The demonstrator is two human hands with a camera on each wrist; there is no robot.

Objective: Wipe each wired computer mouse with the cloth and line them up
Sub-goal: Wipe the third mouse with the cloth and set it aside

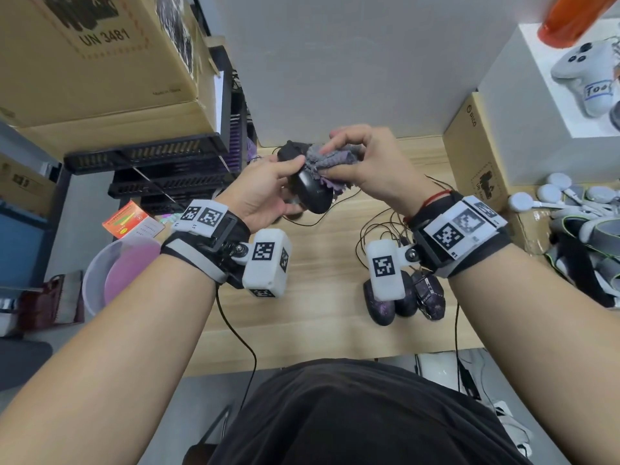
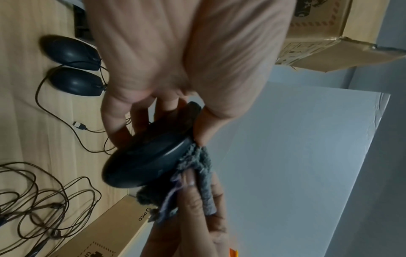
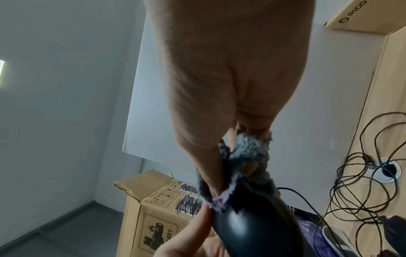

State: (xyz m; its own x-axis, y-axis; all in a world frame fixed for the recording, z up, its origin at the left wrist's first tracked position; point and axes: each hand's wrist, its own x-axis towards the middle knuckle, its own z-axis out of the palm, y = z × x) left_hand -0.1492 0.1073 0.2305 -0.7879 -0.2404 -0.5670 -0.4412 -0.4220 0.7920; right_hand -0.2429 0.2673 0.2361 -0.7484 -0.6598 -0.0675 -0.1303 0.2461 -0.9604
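The left hand grips a black mouse above the bench. The right hand pinches the cloth against it. Three mice lie side by side near the bench's front. A basin sits left, contents unclear.

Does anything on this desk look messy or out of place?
The mouse cables lie in a loose tangle on the wooden desk rather than tidy. The three mice under the right wrist sit side by side, and nothing looks spilled or broken.
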